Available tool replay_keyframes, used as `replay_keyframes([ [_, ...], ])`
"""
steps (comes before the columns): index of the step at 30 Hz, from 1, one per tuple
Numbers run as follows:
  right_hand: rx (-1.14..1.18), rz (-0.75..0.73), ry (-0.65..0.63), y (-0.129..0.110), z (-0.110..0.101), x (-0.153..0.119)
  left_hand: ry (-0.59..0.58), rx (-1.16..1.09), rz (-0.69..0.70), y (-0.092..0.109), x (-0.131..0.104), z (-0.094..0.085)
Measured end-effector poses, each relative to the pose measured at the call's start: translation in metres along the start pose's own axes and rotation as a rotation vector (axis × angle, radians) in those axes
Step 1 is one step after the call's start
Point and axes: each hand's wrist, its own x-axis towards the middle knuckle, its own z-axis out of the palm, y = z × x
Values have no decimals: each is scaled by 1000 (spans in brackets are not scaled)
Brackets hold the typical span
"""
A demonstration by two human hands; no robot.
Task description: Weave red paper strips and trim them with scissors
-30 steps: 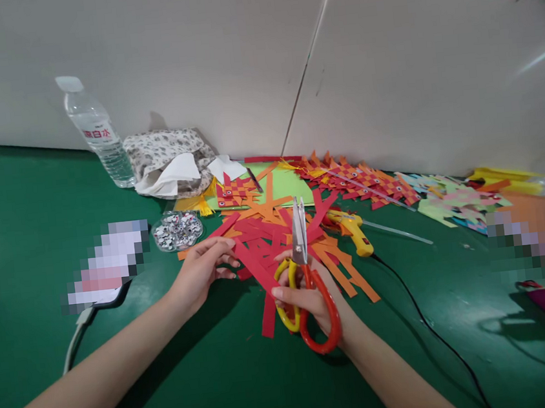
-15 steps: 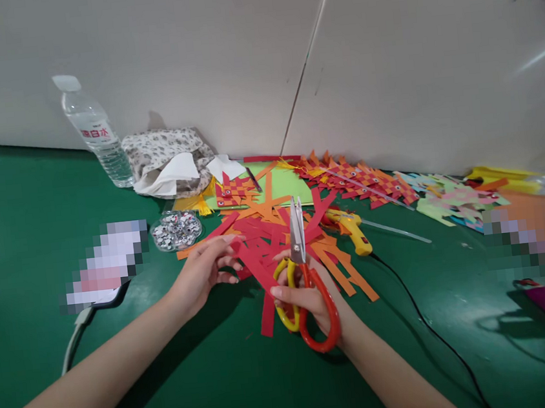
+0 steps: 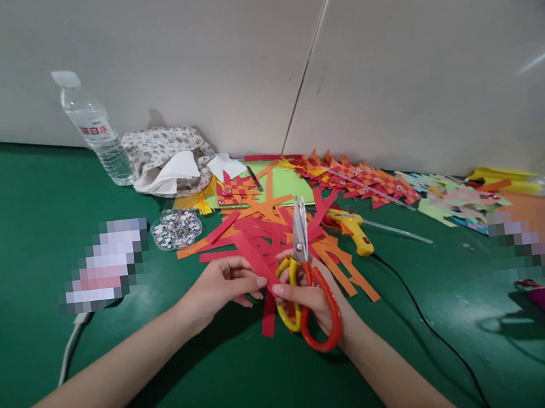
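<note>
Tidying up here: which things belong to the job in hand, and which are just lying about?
Apparently in the job:
- red paper strip
- scissors, in the right hand
- loose paper strips
- perhaps glue gun and googly eyes

Probably just lying about:
- water bottle
- phone
- tissue pouch

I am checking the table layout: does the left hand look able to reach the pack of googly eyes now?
Probably yes: the pack of googly eyes lies beyond the left hand, with only loose paper strips between. The hand is at a red strip and may need to leave it first.
</note>
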Motion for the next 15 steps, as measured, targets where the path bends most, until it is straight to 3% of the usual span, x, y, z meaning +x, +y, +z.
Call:
replay_keyframes([
  [15, -44, 12, 4, -8, 2, -4, 1, 4, 2, -2, 0, 0],
])
